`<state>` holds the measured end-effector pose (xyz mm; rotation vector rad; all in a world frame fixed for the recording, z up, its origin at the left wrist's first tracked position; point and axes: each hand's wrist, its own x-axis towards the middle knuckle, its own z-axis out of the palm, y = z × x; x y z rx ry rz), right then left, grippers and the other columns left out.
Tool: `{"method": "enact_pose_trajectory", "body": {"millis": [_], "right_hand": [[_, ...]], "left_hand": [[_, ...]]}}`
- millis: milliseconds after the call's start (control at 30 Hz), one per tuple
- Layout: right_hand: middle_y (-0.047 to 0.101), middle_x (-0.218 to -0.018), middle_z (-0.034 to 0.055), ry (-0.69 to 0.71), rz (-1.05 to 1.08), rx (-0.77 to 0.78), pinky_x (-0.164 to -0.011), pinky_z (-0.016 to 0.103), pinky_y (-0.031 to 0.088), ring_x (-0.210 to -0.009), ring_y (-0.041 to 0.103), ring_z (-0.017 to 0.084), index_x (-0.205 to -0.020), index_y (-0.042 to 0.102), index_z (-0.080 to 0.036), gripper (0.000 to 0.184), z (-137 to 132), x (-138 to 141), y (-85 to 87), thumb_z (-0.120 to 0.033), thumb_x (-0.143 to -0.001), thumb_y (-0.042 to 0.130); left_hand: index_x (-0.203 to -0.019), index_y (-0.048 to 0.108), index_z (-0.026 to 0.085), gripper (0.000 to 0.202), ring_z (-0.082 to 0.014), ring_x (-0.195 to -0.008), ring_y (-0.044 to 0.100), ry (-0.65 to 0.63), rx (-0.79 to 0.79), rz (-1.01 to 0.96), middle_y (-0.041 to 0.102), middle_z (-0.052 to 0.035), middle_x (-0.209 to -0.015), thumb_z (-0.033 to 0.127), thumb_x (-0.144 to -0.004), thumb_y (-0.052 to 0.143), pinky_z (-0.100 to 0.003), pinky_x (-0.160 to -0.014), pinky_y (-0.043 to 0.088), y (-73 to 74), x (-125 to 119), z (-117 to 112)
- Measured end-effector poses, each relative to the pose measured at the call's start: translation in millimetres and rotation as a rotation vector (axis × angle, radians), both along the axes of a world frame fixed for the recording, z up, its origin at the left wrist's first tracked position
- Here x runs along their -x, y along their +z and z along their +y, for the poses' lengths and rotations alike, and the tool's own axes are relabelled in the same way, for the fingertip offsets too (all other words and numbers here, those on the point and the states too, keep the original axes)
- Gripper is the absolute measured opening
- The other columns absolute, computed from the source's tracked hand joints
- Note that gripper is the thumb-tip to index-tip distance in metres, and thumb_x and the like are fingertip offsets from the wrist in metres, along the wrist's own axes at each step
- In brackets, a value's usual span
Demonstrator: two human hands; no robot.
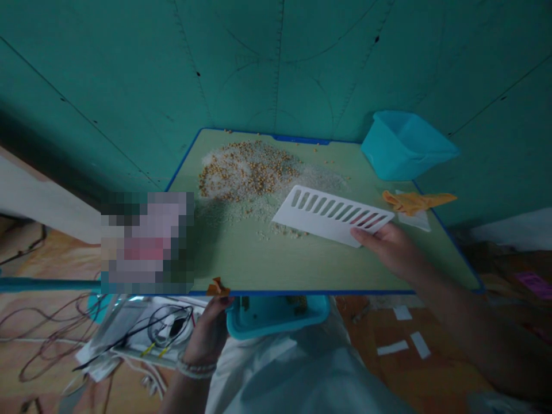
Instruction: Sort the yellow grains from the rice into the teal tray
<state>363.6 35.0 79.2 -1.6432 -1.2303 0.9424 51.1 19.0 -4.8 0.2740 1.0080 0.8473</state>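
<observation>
My right hand (390,250) grips the near end of a white slotted plastic scraper (332,215), which lies tilted on a green table (302,264) with a blue rim. The scraper's far edge rests beside a spread of yellow grains mixed with white grains (250,169) on the table's far left part. My left hand (209,330) holds a turquoise container (276,316) just below the table's near edge, fingers closed on its left rim. A few grains lie inside the container.
A second turquoise tub (405,144) stands at the table's far right corner, with an orange cloth (416,201) and a white scrap beside it. A blurred patch covers the table's left edge. Cables and white items (142,333) lie on the floor at left. A green wall rises behind.
</observation>
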Motion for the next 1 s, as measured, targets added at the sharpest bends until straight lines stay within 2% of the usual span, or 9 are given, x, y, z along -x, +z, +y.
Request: {"method": "enact_pose_trajectory", "body": {"millis": [300, 433, 500, 767, 1000], "right_hand": [[0.071, -0.096, 0.0004, 0.045, -0.044, 0.009, -0.088, 0.04, 0.05, -0.095, 0.065, 0.023, -0.089, 0.067, -0.027, 0.018, -9, 3, -2.2, -0.036, -0.074, 0.061], [0.071, -0.097, 0.001, 0.036, -0.079, 0.023, -0.087, 0.041, 0.05, -0.095, 0.065, 0.024, -0.09, 0.067, -0.026, 0.019, -11, 3, -1.7, -0.036, -0.076, 0.06], [0.071, -0.097, 0.0012, 0.051, -0.08, 0.04, -0.088, 0.041, 0.049, -0.095, 0.065, 0.024, -0.09, 0.067, -0.026, 0.02, -12, 4, -1.5, -0.037, -0.075, 0.06], [0.072, -0.093, 0.0003, 0.134, -0.024, 0.089, -0.087, 0.039, 0.05, -0.093, 0.065, 0.023, -0.087, 0.067, -0.027, 0.017, -19, 14, 2.7, -0.038, -0.077, 0.058], [0.071, -0.094, 0.0012, 0.183, -0.05, 0.129, -0.085, 0.037, 0.051, -0.093, 0.065, 0.023, -0.087, 0.066, -0.025, 0.018, -22, 24, 7.0, -0.036, -0.078, 0.056]], "left_hand": [[-0.071, 0.073, 0.022, 0.019, -0.0318, -0.091, 0.066, 0.03, -0.033, -0.009, 0.077, -0.001, -0.069, 0.022, -0.052, 0.077, -0.038, -0.08, 0.05, -2.9, -3, -1], [-0.083, 0.073, 0.023, 0.032, -0.0311, -0.092, 0.066, 0.054, -0.003, 0.005, 0.077, -0.0006, -0.085, 0.021, -0.051, 0.077, -0.037, -0.08, 0.051, -6.7, -2, -2], [-0.082, 0.074, 0.022, 0.031, -0.031, -0.091, 0.066, 0.049, 0.007, 0.001, 0.077, -0.0013, -0.09, 0.021, -0.051, 0.077, -0.037, -0.08, 0.051, -7.7, -1, -2], [-0.074, 0.074, 0.02, 0.023, -0.0295, -0.092, 0.066, 0.067, 0.003, 0.024, 0.078, -0.0004, -0.083, 0.021, -0.051, 0.078, -0.035, -0.081, 0.05, -8.6, -1, -4], [-0.085, 0.073, 0.02, 0.031, -0.0306, -0.091, 0.066, 0.045, -0.023, -0.009, 0.077, -0.0016, -0.089, 0.021, -0.054, 0.076, -0.037, -0.082, 0.049, -7.3, -2, -3]]}}
